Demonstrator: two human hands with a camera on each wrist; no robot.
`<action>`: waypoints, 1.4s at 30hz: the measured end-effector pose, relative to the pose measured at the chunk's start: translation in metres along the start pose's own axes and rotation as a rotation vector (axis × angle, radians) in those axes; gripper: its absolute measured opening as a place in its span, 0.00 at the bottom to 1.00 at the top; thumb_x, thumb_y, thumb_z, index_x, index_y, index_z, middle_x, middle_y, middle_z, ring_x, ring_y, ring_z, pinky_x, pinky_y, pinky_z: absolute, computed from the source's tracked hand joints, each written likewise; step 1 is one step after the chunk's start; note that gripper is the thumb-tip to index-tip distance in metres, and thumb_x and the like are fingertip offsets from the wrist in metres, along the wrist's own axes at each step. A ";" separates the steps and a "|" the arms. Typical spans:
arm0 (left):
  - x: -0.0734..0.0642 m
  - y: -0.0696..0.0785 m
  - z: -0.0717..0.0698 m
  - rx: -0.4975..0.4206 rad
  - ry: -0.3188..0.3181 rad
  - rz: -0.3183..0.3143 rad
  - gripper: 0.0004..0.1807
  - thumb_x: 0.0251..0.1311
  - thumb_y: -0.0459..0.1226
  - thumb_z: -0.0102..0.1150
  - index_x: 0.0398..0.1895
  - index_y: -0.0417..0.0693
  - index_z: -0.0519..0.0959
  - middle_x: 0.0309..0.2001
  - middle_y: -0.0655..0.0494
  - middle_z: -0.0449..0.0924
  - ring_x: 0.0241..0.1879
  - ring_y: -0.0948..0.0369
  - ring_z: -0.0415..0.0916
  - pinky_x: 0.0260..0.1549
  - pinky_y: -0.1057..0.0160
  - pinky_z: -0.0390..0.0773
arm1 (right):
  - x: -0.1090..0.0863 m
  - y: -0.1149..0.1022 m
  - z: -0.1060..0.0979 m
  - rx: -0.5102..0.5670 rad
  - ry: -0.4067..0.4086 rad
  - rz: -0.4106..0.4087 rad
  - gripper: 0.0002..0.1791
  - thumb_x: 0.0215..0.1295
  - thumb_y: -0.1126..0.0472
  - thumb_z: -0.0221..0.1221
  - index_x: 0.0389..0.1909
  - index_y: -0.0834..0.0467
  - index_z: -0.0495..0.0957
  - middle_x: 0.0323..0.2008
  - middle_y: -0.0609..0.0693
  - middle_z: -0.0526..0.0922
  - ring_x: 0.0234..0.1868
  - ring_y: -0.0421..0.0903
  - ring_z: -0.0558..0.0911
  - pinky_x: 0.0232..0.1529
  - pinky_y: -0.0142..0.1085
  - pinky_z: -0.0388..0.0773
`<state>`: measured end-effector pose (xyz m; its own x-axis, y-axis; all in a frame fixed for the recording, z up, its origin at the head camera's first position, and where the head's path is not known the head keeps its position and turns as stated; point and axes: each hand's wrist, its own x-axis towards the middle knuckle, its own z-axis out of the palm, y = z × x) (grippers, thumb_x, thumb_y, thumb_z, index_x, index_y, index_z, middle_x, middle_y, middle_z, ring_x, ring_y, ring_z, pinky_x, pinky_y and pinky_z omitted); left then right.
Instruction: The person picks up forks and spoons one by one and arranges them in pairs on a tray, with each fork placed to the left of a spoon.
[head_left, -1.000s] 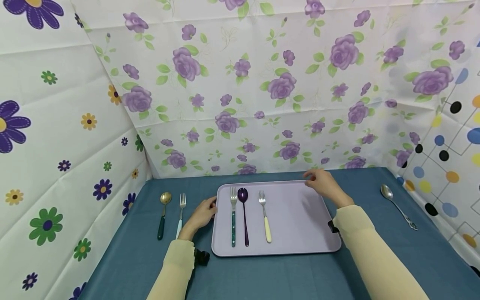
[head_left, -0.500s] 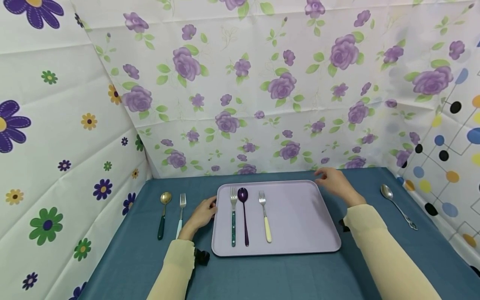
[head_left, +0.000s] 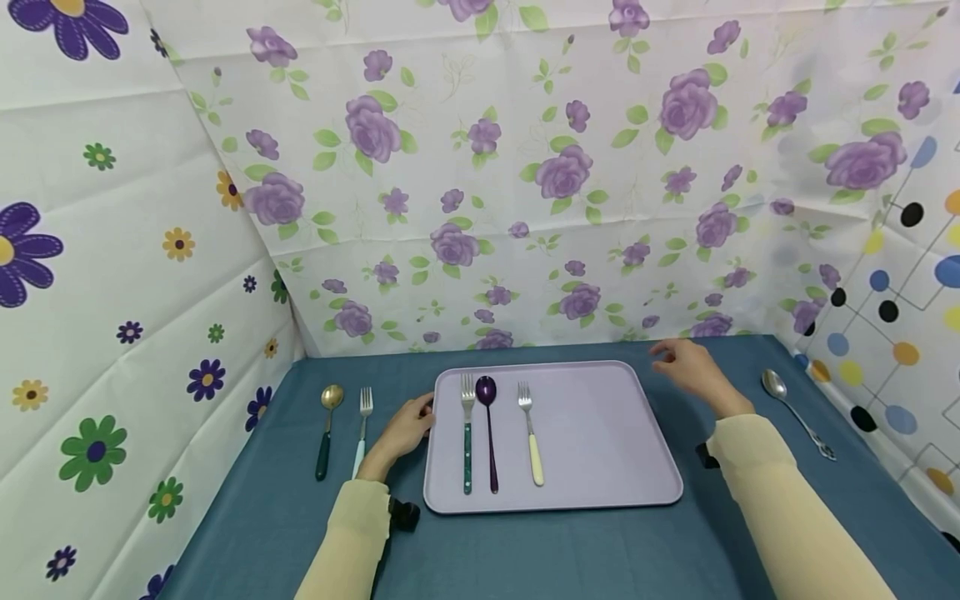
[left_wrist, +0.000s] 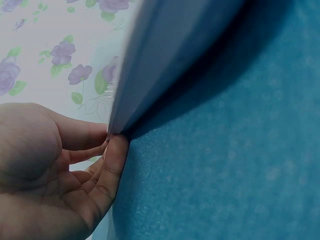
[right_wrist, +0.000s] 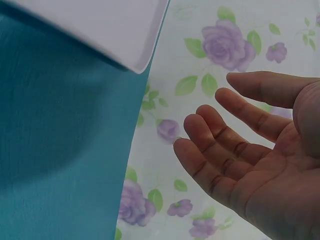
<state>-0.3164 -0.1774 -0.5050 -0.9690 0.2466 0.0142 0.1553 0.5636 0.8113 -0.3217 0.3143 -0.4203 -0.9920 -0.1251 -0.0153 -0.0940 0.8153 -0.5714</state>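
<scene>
Your left hand (head_left: 405,429) was at the left side of the pale purple tray (head_left: 607,433), a bit left of the middle of the frame. Its grip was clamped on the tray's edge, with the thumb and a finger pinching it (the left wrist view showed this best). Your right hand (head_left: 693,369) was to the right of the tray's top right corner, near it but not touching. Its grip was loose, with the fingers a little bent and the thumb apart from them.

The tray sat on the blue worktop (head_left: 555,558), low in the middle of the frame. On its left half lay a fork with a green handle (head_left: 467,450), a dark purple spoon (head_left: 486,390) just beside it, and a cream-handled fork (head_left: 534,454) a little farther right. All three heads pointed up the frame.

At the lower left, you had a gold spoon with a dark green handle (head_left: 325,450) and a fork with a light blue handle (head_left: 366,403). A silver spoon (head_left: 774,384) lay slanted at the right. Behind it all hung a white sheet with purple roses (head_left: 465,292).
</scene>
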 end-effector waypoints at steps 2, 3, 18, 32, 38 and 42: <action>0.000 0.000 0.000 -0.001 0.000 0.000 0.25 0.76 0.27 0.46 0.73 0.26 0.66 0.39 0.46 0.70 0.38 0.54 0.74 0.40 0.55 0.78 | -0.001 0.003 -0.002 0.000 -0.004 0.007 0.20 0.77 0.62 0.56 0.63 0.70 0.76 0.49 0.69 0.80 0.45 0.62 0.81 0.42 0.54 0.78; 0.000 0.000 0.000 -0.002 0.000 -0.001 0.25 0.76 0.27 0.46 0.73 0.26 0.66 0.39 0.46 0.71 0.38 0.54 0.74 0.40 0.56 0.78 | -0.002 0.004 -0.002 0.001 -0.005 0.015 0.20 0.77 0.62 0.56 0.63 0.69 0.76 0.50 0.69 0.79 0.46 0.63 0.81 0.43 0.54 0.78; -0.002 -0.001 -0.002 0.009 -0.003 0.019 0.25 0.75 0.27 0.45 0.72 0.24 0.65 0.39 0.47 0.71 0.37 0.55 0.74 0.39 0.57 0.77 | -0.013 0.029 -0.014 -0.009 0.017 0.051 0.22 0.77 0.60 0.55 0.65 0.70 0.74 0.55 0.74 0.77 0.51 0.69 0.79 0.44 0.58 0.79; -0.002 0.000 0.000 -0.005 0.010 -0.005 0.25 0.76 0.27 0.46 0.73 0.25 0.66 0.41 0.46 0.70 0.40 0.54 0.73 0.41 0.54 0.79 | -0.025 0.055 -0.029 -0.021 0.041 0.069 0.24 0.78 0.59 0.55 0.65 0.71 0.73 0.56 0.77 0.76 0.52 0.73 0.78 0.43 0.59 0.79; -0.002 0.001 0.000 -0.009 0.008 -0.016 0.25 0.76 0.27 0.47 0.73 0.26 0.66 0.40 0.47 0.71 0.40 0.54 0.73 0.42 0.54 0.80 | -0.030 0.066 -0.035 -0.032 0.036 0.083 0.23 0.78 0.59 0.54 0.65 0.72 0.73 0.57 0.78 0.75 0.53 0.74 0.77 0.45 0.61 0.78; -0.001 0.000 0.000 -0.003 0.011 -0.018 0.26 0.75 0.27 0.47 0.74 0.27 0.65 0.40 0.47 0.71 0.40 0.55 0.74 0.43 0.54 0.80 | -0.032 0.070 -0.038 -0.029 0.045 0.074 0.23 0.78 0.60 0.54 0.64 0.72 0.73 0.56 0.78 0.75 0.52 0.74 0.78 0.45 0.61 0.79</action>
<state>-0.3154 -0.1774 -0.5052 -0.9737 0.2279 0.0059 0.1372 0.5654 0.8134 -0.2998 0.3974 -0.4284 -0.9990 -0.0393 -0.0192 -0.0224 0.8373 -0.5463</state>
